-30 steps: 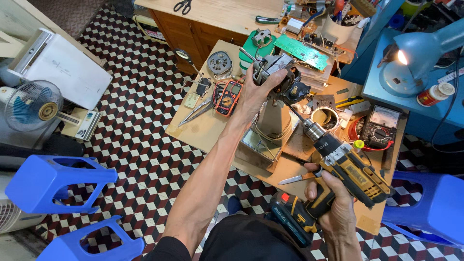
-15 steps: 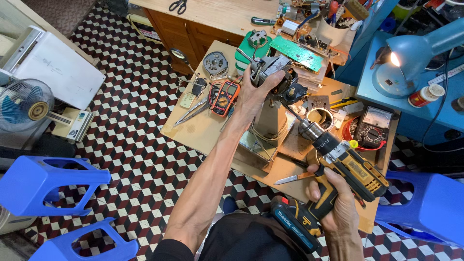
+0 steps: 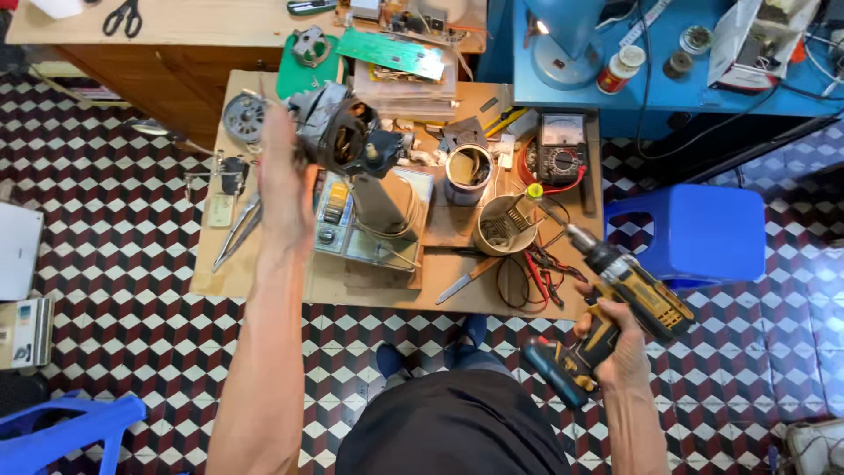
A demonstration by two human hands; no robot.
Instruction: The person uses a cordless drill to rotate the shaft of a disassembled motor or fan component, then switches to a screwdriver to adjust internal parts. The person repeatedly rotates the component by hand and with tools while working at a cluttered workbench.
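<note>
My left hand [image 3: 283, 180] is raised over the low wooden table [image 3: 264, 273] and grips a grey fan motor [image 3: 338, 134] with copper windings and a black end piece. Below the motor stands a beige fan neck housing [image 3: 387, 204] on the table. My right hand [image 3: 615, 339] holds a yellow and black cordless drill [image 3: 626, 286] by its handle, off the table's right front corner, with the chuck pointing up and left, apart from the motor.
The table carries metal cans [image 3: 503, 224], a knife [image 3: 466, 280], tweezers [image 3: 236, 230], red-handled pliers [image 3: 545, 264], a multimeter [image 3: 561, 151] and a small motor part [image 3: 243, 116]. A blue stool [image 3: 690, 230] stands to the right. A blue lamp [image 3: 567, 40] sits on a blue bench.
The drill has pulled back to the right, away from the motor. My left hand has lifted the motor higher, and the view has swung to look straight down at the table.
</note>
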